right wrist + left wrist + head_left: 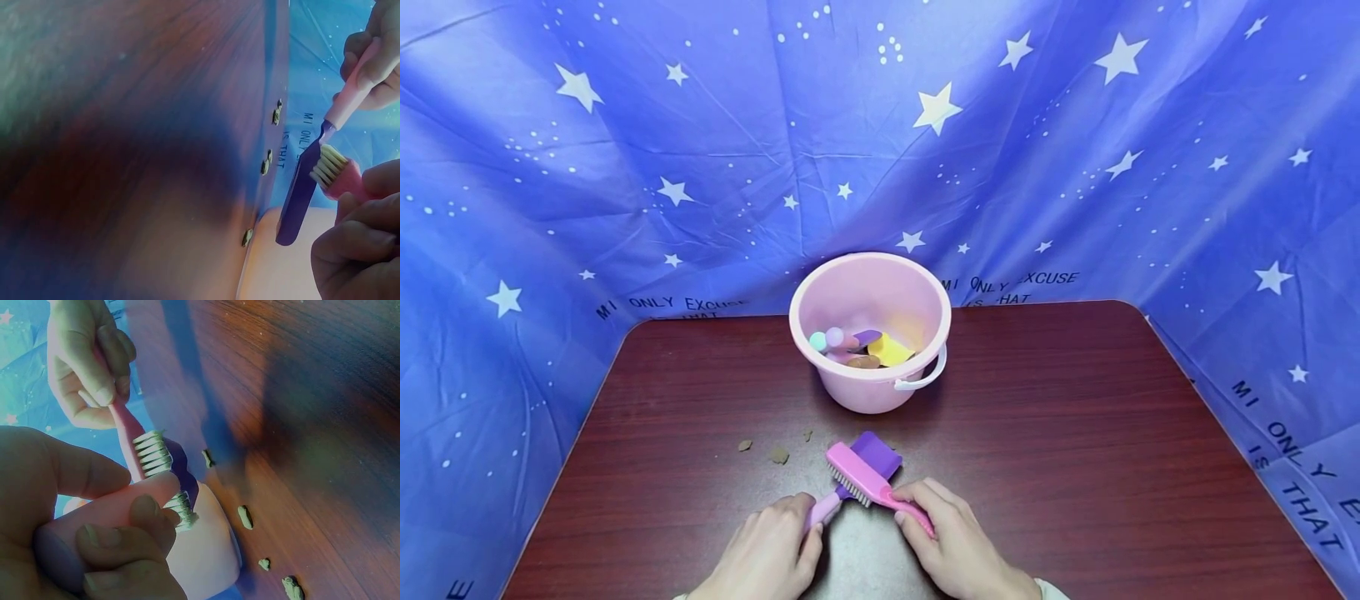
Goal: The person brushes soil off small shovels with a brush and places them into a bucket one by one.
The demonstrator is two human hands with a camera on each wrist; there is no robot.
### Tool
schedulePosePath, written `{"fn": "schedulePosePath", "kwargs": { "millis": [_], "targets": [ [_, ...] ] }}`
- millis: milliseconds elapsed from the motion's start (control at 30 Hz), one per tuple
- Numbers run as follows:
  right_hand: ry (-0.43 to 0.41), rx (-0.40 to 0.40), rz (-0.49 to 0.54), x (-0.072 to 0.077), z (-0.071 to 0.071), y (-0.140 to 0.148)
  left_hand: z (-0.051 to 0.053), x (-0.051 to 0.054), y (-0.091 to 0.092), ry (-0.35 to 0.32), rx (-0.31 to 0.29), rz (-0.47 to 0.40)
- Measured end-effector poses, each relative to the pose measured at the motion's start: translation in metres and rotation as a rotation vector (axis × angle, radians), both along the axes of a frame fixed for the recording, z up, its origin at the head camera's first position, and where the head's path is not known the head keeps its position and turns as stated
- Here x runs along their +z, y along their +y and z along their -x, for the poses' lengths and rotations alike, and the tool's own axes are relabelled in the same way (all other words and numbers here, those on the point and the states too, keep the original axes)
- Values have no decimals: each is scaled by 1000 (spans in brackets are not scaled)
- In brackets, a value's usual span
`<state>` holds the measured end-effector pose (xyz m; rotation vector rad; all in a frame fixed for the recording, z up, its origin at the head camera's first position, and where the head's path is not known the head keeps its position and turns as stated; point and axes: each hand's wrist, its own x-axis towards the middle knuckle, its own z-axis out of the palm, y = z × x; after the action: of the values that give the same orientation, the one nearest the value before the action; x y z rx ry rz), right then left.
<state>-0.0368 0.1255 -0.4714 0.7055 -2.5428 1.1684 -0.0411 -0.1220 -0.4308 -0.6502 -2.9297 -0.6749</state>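
My left hand [772,537] grips the lilac handle of a toy shovel with a flat purple blade [882,455]. In my right hand [951,537] is a pink brush [859,469] with pale bristles, held by its handle. The brush head crosses over the shovel's blade, and in the right wrist view its bristles [329,165] meet the blade near the neck. Both tools are above the table in front of the bucket. Small brown-green flakes lie left of the blade, among them a larger flake [778,454] and a smaller flake [745,445].
Behind the tools stands a pink bucket [868,390] with a white handle [925,377] hanging at its right. Inside it are several coloured items, including a yellow piece [891,351]. The dark wooden table [1075,433] is bordered by a blue star-patterned cloth [850,125].
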Motion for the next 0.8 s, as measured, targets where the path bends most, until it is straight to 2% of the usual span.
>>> {"fn": "schedulePosePath", "kwargs": {
  "millis": [333,800],
  "targets": [
    [32,2,10,-4,5,4,-1,0,-3,28,-12,-5],
    [92,-76,-2,-3,14,13,-3,-1,-6,49,-28,-14]
  ]
}}
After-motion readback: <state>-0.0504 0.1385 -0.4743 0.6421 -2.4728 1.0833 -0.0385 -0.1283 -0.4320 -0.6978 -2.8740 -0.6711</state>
